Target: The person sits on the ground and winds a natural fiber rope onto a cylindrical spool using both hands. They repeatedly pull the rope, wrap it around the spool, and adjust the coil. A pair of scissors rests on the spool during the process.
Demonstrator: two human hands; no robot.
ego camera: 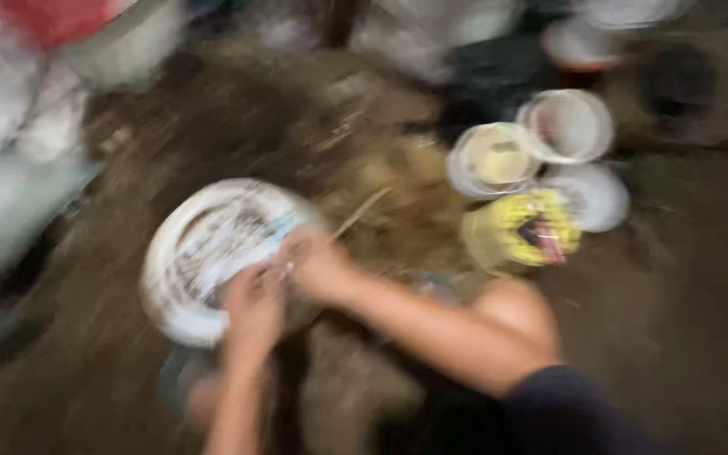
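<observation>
Here, from the head view, the bucket (204, 253) sits just ahead and left of the hands, its round mouth tilted up toward the person. Both hands meet at its near rim: left hand (254, 307) and right hand (318, 265) touching it, grip too blurred to tell. It is white, dirt-streaked inside, on the earthy floor (676, 337).

A round bowl (212, 253) sits left of centre on the floor (684, 320), with both hands (284, 282) at its near right rim. To the right lies a heap of straw-like litter (389, 198). Further right, three round tubs (566, 126) cluster together, with a bag (520, 229) just in front of them.
</observation>
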